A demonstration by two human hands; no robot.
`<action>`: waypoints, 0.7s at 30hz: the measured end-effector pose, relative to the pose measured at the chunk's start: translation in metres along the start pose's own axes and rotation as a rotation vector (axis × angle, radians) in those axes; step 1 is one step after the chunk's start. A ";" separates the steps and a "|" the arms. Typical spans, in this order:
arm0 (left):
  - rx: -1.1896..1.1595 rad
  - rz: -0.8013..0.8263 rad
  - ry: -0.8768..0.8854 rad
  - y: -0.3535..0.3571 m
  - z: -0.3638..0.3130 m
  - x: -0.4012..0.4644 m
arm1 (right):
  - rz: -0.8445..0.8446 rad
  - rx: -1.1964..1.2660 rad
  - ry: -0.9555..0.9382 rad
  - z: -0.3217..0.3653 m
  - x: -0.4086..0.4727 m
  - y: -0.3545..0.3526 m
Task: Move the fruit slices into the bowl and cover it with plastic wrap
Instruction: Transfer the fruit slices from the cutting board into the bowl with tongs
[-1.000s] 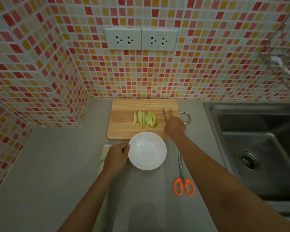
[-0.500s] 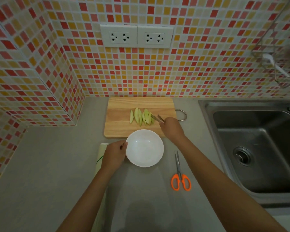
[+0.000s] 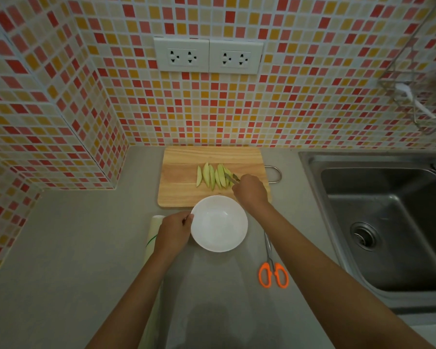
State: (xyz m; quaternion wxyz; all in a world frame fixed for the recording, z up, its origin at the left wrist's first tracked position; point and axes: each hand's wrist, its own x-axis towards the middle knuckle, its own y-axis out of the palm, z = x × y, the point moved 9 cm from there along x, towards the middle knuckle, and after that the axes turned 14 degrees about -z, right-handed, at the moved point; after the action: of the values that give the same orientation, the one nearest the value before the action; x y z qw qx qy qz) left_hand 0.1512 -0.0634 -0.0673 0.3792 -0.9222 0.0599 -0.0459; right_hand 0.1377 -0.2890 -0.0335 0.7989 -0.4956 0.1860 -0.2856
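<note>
Several pale green fruit slices [image 3: 213,176] lie in a row on a wooden cutting board [image 3: 181,177]. In front of the board stands a white bowl [image 3: 219,224] with nothing in it. My left hand [image 3: 174,231] grips the bowl's left rim. My right hand [image 3: 249,191] holds chopsticks [image 3: 233,178], and their tips touch the rightmost slices. A roll of plastic wrap [image 3: 153,235] lies left of the bowl, partly hidden under my left arm.
Orange-handled scissors [image 3: 272,268] lie on the grey counter right of the bowl. A steel sink [image 3: 388,222] fills the right side. Tiled walls close the back and left, with outlets [image 3: 208,55] above the board. A wire rack [image 3: 418,84] hangs at upper right.
My right hand swung the chopsticks from upright beside the slices leftward, and the tips now rest against the rightmost slices. My left hand stayed on the bowl's rim.
</note>
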 end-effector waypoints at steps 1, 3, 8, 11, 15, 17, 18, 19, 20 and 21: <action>-0.003 -0.001 -0.003 0.000 0.000 0.000 | -0.001 -0.011 0.003 0.001 0.001 0.001; -0.007 0.001 -0.012 0.000 0.001 0.000 | -0.014 -0.023 0.013 0.000 0.001 0.003; -0.010 0.012 -0.018 0.001 0.001 0.000 | -0.017 -0.093 -0.019 0.004 -0.003 0.007; -0.009 0.012 -0.013 0.000 0.000 -0.001 | -0.017 -0.100 -0.028 0.011 -0.001 0.008; -0.002 0.019 -0.020 0.001 -0.001 -0.001 | -0.037 0.019 0.032 0.000 0.004 0.008; -0.007 0.020 -0.018 0.001 -0.001 -0.002 | -0.035 0.074 0.059 -0.007 0.003 0.007; -0.010 0.018 -0.016 0.000 -0.002 -0.002 | -0.030 0.090 0.072 -0.010 0.001 0.007; -0.011 0.015 -0.016 0.000 -0.002 -0.001 | -0.029 0.112 0.084 -0.011 0.000 0.006; -0.007 0.012 -0.015 0.000 -0.001 -0.001 | -0.029 0.133 0.092 -0.012 -0.002 0.004; -0.001 0.012 -0.013 0.000 -0.001 -0.001 | -0.029 0.151 0.092 -0.011 -0.004 0.001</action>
State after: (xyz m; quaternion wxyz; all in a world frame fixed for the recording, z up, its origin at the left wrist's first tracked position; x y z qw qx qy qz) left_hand 0.1498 -0.0644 -0.0668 0.3793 -0.9224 0.0629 -0.0378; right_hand 0.1282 -0.2935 -0.0391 0.8203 -0.4228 0.1932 -0.3332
